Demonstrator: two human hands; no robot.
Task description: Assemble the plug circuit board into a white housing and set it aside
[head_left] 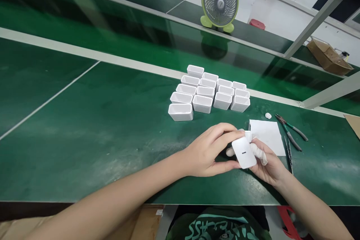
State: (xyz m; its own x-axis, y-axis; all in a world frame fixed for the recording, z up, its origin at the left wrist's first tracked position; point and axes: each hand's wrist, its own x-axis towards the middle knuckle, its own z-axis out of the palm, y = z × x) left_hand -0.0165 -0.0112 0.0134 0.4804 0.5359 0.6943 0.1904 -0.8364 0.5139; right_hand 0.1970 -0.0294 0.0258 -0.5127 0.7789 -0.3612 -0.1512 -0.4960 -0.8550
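Between my two hands is a white plastic charger housing [244, 153], its flat end with a small dark slot facing me. My left hand [215, 148] grips it from the left, fingers over the top and thumb at the lower edge. From the right, my right hand [266, 165] closes on it, with white wrapping on a finger. A smaller white piece [248, 135] shows just behind the housing, partly hidden by my fingers. Several open white housings [202, 104] stand in rows beyond my left hand.
A white sheet [266, 135] lies behind my right hand. Pliers [289, 131], tweezers [288, 153] and a small white lump [268, 115] are around it. A green fan [220, 2] and a cardboard box [329, 56] stand on the raised shelf at the back.
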